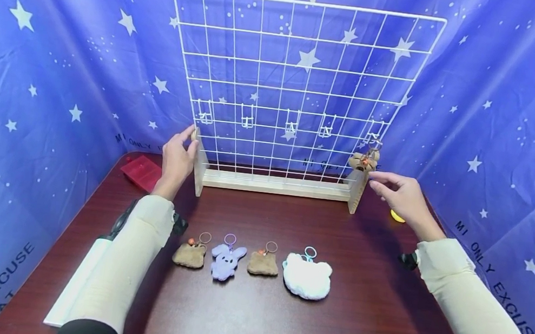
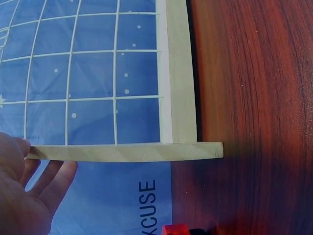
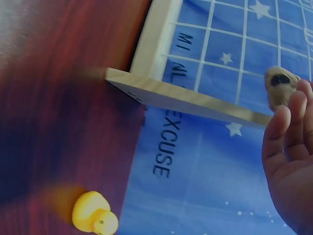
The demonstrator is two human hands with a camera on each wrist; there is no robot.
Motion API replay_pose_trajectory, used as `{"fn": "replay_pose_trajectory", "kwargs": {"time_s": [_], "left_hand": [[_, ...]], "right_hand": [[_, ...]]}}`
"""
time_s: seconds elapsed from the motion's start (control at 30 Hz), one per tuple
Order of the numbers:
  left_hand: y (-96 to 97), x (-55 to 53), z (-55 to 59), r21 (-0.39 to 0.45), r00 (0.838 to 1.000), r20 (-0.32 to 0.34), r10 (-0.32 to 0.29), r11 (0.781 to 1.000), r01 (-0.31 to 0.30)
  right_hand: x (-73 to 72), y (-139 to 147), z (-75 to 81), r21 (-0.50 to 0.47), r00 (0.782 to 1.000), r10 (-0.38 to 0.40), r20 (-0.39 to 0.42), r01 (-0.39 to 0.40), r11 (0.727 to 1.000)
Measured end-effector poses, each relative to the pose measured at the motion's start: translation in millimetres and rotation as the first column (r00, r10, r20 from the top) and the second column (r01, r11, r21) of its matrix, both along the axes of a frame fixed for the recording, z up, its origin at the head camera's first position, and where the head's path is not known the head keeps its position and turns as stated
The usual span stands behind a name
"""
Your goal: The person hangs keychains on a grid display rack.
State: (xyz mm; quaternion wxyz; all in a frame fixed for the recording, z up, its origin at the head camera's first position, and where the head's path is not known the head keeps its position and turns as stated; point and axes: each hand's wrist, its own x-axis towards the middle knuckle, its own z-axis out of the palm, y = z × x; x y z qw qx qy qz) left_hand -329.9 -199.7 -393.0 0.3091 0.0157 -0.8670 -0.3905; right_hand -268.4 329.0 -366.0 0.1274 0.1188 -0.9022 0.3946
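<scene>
The left upright [image 1: 200, 168] is pinched by the left hand [image 1: 177, 158], while the brown keychain [image 1: 357, 162] hung at right, beside the right hand [image 1: 400, 198] with fingers loosely extended, could be dislodged if the grid [image 1: 281, 88] is jolted.

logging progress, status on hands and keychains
Left hand gripping left upright. Right hand by right upright, contact unclear. One keychain hanging, four plush keychains lying on table. No obstruction seen at rack.

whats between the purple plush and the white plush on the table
In the head view, one brown plush lies between the purple plush and the white plush.
</scene>
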Motion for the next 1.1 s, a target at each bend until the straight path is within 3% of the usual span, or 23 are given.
{"fn": "replay_pose_trajectory", "kwargs": {"time_s": [0.27, 0.5, 0.77, 0.93, 1.1], "left_hand": [[0.0, 0.0, -1.3, -0.001, 1.0, 0.009, 0.008, 1.0, -0.008], [-1.3, 0.6, 4.0, 0.002, 1.0, -0.017, 0.003, 1.0, -0.003], [-1.1, -1.1, 2.6, 0.0, 1.0, -0.003, 0.0, 1.0, 0.0], [0.5, -0.6, 0.8, 0.002, 1.0, -0.008, -0.004, 1.0, 0.004], [1.0, -0.7, 1.3, 0.008, 1.0, -0.027, -0.008, 1.0, 0.008]], "right_hand": [[1.7, -8, -19.6, 0.027, 0.995, 0.1, -0.02, -0.1, 0.995], [5.7, -23, -32.1, 0.053, 0.984, 0.17, 0.058, -0.173, 0.983], [12.1, -38, -53.2, 0.121, 0.955, 0.239, 0.174, -0.262, 0.957], [14.6, -48, -67.2, 0.12, 0.927, 0.296, 0.231, -0.33, 0.936], [17.0, -58, -77.2, 0.123, 0.889, 0.383, 0.252, -0.422, 0.898]]}}
